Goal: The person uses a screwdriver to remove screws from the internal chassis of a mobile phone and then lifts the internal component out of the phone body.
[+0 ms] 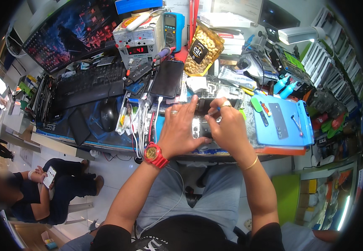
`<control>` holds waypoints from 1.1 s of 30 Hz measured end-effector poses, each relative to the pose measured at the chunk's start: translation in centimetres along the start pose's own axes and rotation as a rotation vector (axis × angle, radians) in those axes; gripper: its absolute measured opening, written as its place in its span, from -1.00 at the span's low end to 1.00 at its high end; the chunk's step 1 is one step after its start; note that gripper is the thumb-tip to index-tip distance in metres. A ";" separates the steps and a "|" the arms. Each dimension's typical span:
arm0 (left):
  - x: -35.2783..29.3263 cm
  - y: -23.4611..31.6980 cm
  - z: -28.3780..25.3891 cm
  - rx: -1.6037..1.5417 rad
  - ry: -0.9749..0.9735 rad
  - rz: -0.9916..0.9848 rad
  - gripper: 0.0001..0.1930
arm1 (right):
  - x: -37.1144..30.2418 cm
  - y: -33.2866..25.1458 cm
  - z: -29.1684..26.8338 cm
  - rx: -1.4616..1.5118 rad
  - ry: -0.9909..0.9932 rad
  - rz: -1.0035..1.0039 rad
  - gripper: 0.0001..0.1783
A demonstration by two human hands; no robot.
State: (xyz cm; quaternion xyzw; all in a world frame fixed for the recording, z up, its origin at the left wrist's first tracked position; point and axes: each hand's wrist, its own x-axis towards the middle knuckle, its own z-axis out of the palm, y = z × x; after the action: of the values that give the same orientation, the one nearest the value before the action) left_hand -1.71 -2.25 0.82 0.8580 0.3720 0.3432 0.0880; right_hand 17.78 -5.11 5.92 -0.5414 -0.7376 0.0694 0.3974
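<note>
One opened device (203, 129) lies between both grips (179, 129) (227, 126).

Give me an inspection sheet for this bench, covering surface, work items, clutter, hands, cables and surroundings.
Surface: bench crowded; blue pad at right carries a grey phone-shaped panel.
Work items: opened device, only partly visible.
Clutter: nut pouch, blue multimeter, computer mouse.
Left hand: fingers spread at the device's left.
Right hand: pinches a thin tool with a blue part.
Cables: white cable meets the lower edge of a dark phone.
Surroundings: seated person at left holds a lit phone; monitor at back left.
</note>
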 end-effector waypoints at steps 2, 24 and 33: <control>0.0 0.0 0.1 0.013 -0.002 0.001 0.43 | -0.8 0.1 -0.7 -0.006 0.044 -0.024 -0.73; 0.0 0.0 -0.2 0.062 -0.012 0.020 0.48 | -10.3 5.8 -7.5 -0.369 0.215 0.411 -0.79; 0.0 0.0 0.0 0.056 0.002 0.026 0.49 | -8.9 5.1 -9.4 -0.466 -0.044 0.437 -0.73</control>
State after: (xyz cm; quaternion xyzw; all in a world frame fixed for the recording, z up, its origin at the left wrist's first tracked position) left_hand -1.70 -2.23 0.86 0.8645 0.3706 0.3344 0.0593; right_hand 28.66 -13.71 5.06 -0.7619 -0.6082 -0.0057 0.2224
